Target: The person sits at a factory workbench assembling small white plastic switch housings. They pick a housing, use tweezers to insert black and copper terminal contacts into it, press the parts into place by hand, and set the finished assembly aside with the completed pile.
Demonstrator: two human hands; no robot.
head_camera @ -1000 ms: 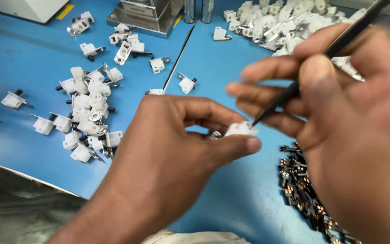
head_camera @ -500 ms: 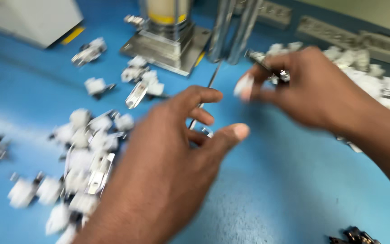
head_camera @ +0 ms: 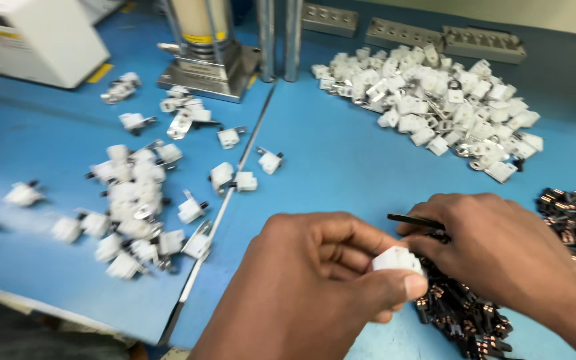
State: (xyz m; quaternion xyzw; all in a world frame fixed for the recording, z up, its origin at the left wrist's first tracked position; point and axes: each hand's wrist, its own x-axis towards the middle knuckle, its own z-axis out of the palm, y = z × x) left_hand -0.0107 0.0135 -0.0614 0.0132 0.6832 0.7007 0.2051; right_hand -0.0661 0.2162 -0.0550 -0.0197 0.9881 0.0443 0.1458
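1. The blue work table (head_camera: 341, 160) carries everything, and a grey metal press stand with a cream cylinder (head_camera: 209, 47) rises at its far edge.
2. A big heap of small white plastic housings with metal tabs (head_camera: 435, 100) lies to the far right; a looser scatter of the same white parts (head_camera: 135, 200) lies well apart to the left.
3. A pile of small black and copper-coloured metal contacts (head_camera: 468, 313) sits just under my hands, running on toward the right edge.
4. My left hand (head_camera: 315, 287) is closed round one small white plastic housing (head_camera: 398, 259) — thumb under it, fingertips over it, clamped firm, just above the near end of the contact pile.
5. My right hand (head_camera: 501, 253) is pinched together on a thin black pointed tool (head_camera: 415, 221), its tip pointing left, near the housing; I cannot tell whether they touch.
6. To do this well, I judge I should hold the housing steady with its open face toward the tool, keep my thumb clear of that face, and bring the tool in straight — a slanted push could slip off the small part.
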